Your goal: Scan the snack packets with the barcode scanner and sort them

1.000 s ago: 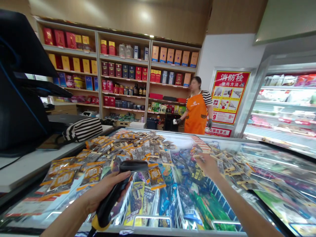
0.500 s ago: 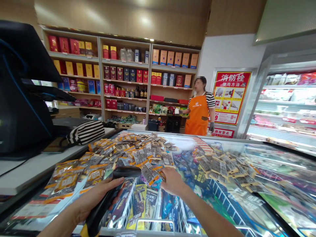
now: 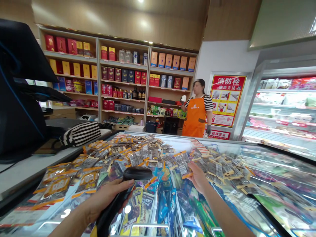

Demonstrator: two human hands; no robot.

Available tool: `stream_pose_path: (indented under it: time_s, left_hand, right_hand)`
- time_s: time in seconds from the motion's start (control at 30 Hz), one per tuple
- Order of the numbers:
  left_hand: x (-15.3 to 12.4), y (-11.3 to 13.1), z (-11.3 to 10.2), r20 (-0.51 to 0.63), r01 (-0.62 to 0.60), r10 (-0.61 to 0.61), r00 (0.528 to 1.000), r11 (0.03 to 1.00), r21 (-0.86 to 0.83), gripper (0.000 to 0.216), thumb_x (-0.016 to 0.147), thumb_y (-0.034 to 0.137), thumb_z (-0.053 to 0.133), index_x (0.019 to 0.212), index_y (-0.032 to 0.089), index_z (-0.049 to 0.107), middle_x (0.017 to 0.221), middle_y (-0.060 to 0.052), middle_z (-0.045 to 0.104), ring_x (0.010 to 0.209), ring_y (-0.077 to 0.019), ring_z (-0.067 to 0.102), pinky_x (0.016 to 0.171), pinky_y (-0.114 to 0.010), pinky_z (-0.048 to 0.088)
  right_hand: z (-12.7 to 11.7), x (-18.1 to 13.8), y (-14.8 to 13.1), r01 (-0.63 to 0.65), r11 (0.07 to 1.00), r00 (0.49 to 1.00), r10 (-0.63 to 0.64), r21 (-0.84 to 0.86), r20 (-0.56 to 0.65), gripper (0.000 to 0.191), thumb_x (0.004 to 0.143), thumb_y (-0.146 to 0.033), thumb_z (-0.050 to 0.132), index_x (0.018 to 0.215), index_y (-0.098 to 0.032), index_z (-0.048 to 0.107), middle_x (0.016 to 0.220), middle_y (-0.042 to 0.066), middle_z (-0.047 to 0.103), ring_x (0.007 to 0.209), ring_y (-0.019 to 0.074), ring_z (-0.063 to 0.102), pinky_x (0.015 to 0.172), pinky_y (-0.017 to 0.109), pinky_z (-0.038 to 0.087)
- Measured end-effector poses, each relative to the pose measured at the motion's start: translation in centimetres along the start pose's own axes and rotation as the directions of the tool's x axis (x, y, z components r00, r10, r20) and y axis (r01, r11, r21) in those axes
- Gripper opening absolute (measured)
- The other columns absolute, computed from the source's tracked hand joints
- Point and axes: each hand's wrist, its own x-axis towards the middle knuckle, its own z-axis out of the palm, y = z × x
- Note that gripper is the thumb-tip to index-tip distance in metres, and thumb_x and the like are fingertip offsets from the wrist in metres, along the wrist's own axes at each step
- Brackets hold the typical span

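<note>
My left hand (image 3: 107,199) is closed round the handle of a black handheld barcode scanner (image 3: 138,173), whose head points forward and away from me. My right hand (image 3: 197,177) pinches the right edge of a small snack packet (image 3: 182,163) with orange ends and a printed label facing up. That packet is over the freezer's glass top, ahead and to the right of the scanner. A heap of similar packets (image 3: 123,151) spreads over the glass on the left and centre. Another pile of packets (image 3: 219,168) lies just to the right of my right hand.
Under the glass, white wire baskets (image 3: 150,225) hold bagged frozen goods. A counter at left carries a dark screen (image 3: 24,49) and a striped bag (image 3: 81,134). Beyond the freezer stands a person in an orange apron (image 3: 195,115), before shelves of boxes.
My right hand has moved right, carrying the packet from beside the scanner toward the right pile. The scanner has shifted slightly right. The person behind has raised a hand with a white object.
</note>
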Motion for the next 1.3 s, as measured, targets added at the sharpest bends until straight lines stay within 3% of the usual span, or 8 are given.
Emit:
stream_pose_path:
  time_s: [0.27,0.43,0.57,0.67,0.8,0.93,1.17,1.3]
  left_hand:
    - [-0.1,1.0,3.2,0.043,-0.005,0.004,0.999,1.0,0.017,0.029,0.064,0.044,0.055,0.067,0.016,0.048,0.053,0.002,0.051,0.042,-0.0076,0.045,0.037,-0.018,0.036]
    - [-0.3,1.2,3.4,0.014,-0.002,0.002,1.0,1.0,0.015,0.03,0.063,0.044,0.056,0.066,0.016,0.047,0.051,0.003,0.05,0.041,-0.0074,0.044,0.036,-0.017,0.035]
    - [-0.5,1.2,2.9,0.042,0.011,-0.012,0.999,0.999,0.042,0.028,0.065,0.043,0.055,0.064,0.016,0.046,0.049,0.004,0.049,0.041,-0.007,0.044,0.037,-0.017,0.036]
    - [-0.6,1.3,2.5,0.069,0.023,-0.027,0.997,0.998,0.054,0.027,0.067,0.042,0.053,0.062,0.016,0.046,0.048,0.005,0.047,0.04,-0.0064,0.043,0.037,-0.017,0.036]
    - [-0.6,1.0,2.1,0.059,0.023,-0.025,0.998,0.999,0.043,0.027,0.068,0.042,0.053,0.063,0.016,0.047,0.05,0.004,0.048,0.041,-0.0063,0.044,0.037,-0.017,0.037]
    - [-0.3,0.6,1.8,0.073,0.015,-0.018,0.997,0.999,0.036,0.028,0.068,0.042,0.053,0.064,0.015,0.048,0.051,0.004,0.049,0.042,-0.0067,0.045,0.038,-0.017,0.037]
    - [-0.4,0.8,1.8,0.087,0.013,-0.017,0.996,0.999,0.043,0.027,0.07,0.041,0.051,0.064,0.015,0.046,0.05,0.005,0.048,0.041,-0.0064,0.044,0.037,-0.018,0.037]
    - [-0.2,0.8,2.5,0.103,0.007,-0.013,0.995,0.998,0.056,0.028,0.068,0.042,0.052,0.065,0.015,0.046,0.05,0.004,0.048,0.041,-0.0068,0.044,0.037,-0.018,0.036]
  right_hand:
    - [-1.1,1.0,0.2,0.027,1.0,0.999,-0.026,-0.016,0.029,0.033,0.061,-0.04,0.05,0.088,-0.022,0.05,0.068,-0.001,0.06,0.054,0.0134,0.055,0.047,0.023,0.039]
    - [-1.9,1.3,-0.6,0.098,0.971,0.995,-0.094,-0.217,0.027,0.041,0.055,-0.031,0.054,0.093,-0.018,0.048,0.06,-0.002,0.057,0.054,0.0158,0.054,0.051,0.027,0.04]
    - [-3.0,1.8,-2.1,0.215,0.821,0.968,-0.252,-0.528,0.002,0.026,0.057,-0.029,0.052,0.081,-0.02,0.049,0.06,-0.001,0.057,0.057,0.0176,0.054,0.053,0.029,0.039]
    - [-3.3,1.3,-2.2,0.349,0.637,0.916,-0.386,-0.688,0.108,0.018,0.058,-0.027,0.05,0.074,-0.02,0.053,0.069,0.002,0.06,0.069,0.0193,0.055,0.065,0.031,0.04]
    - [-3.3,-0.4,0.0,0.393,0.564,0.918,-0.288,-0.726,0.273,0.027,0.059,-0.024,0.049,0.085,-0.019,0.055,0.075,0.003,0.062,0.07,0.0183,0.055,0.067,0.03,0.04]
    - [-3.6,-0.8,1.5,0.391,0.47,0.91,-0.325,-0.791,0.257,0.023,0.063,-0.029,0.047,0.08,-0.02,0.059,0.079,0.003,0.062,0.079,0.021,0.054,0.073,0.033,0.037]
    - [-4.7,1.1,-0.9,0.289,0.729,0.951,-0.29,-0.62,0.103,0.027,0.065,-0.041,0.047,0.074,-0.017,0.057,0.062,0.001,0.057,0.064,0.0169,0.053,0.058,0.027,0.041]
    - [-4.4,1.2,-3.6,0.133,0.856,0.991,-0.105,-0.5,0.084,0.034,0.065,-0.045,0.047,0.087,-0.02,0.055,0.069,0.001,0.058,0.065,0.0163,0.054,0.05,0.026,0.044]
